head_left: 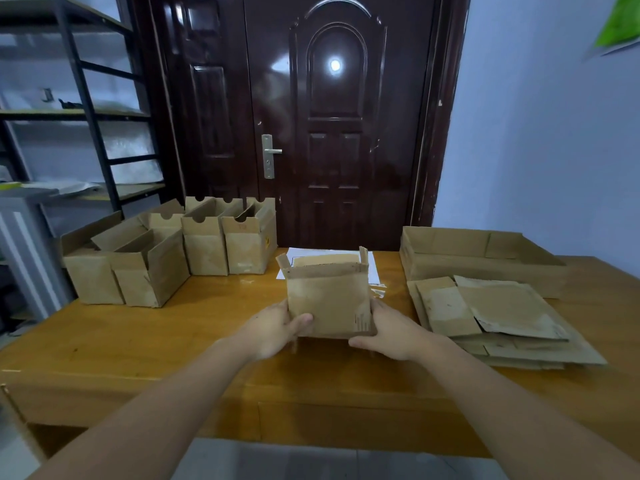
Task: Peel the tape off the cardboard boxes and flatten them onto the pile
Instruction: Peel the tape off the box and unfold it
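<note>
At the centre of the frame a small brown cardboard box (329,296) with its top flaps standing open is held above the orange-brown wooden surface (194,344). The left hand (273,334) grips the box's lower left corner, thumb lying across the front face and fingers curled behind. The right hand (388,336) grips the lower right corner, thumb tucked along the bottom edge, fingers wrapped round the side. So each grip is clamped on the box, and the box's bottom edge sits clear of the surface.

In the right of the frame lies a pile of flattened brown cardboard sheets (498,317), its layers askew, resting on the surface. Just behind it, in the upper right of the surface, stands a wide, shallow open cardboard tray (478,258).

In the left of the frame a cluster of upright open brown cardboard boxes (166,251) stands in two rough rows on the surface, several with half-round notches in their flaps. Behind the held box a white sheet of paper (372,268) lies flat.

Behind the surface stands a glossy dark brown panelled door (332,116) with a silver lever handle (269,155). A black metal shelf rack (90,109) fills the upper left of the frame, and a pale blue wall (540,133) the upper right.
</note>
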